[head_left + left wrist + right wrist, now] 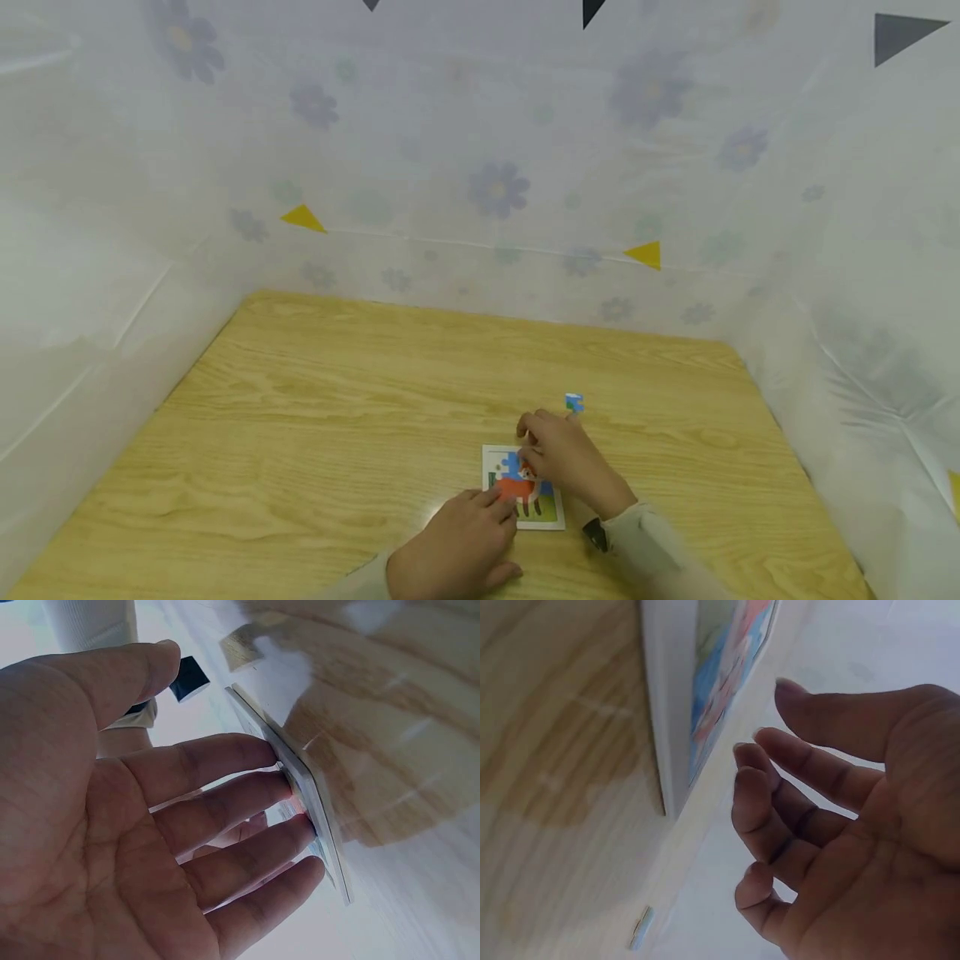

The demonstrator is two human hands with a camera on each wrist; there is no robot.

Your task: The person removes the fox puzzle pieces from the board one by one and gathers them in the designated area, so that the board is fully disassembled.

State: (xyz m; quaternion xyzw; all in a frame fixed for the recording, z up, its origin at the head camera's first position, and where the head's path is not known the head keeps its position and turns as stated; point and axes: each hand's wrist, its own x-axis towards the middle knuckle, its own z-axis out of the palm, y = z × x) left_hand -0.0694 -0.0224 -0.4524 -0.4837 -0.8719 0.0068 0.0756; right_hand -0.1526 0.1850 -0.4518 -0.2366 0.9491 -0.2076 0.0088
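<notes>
A square jigsaw puzzle (551,525) with a white border lies on the table, its picture a red fox-like animal against blue and green. The fingertips of my left hand (465,537) rest on its lower left part; in the left wrist view the left fingers (232,802) reach straight to the board (330,832). Above the puzzle's upper right part hovers my right hand (566,454). Its fingers are loosely bent in the right wrist view, the thumb (832,716) stands apart, and nothing shows between them. Just beyond this hand lies a loose blue puzzle piece (574,403).
The wood-grain table (300,417) extends to the left, right and back of the puzzle. White flower-printed sheeting (420,167) encloses it at the back and both sides. Yellow triangles (643,255) mark the back sheet.
</notes>
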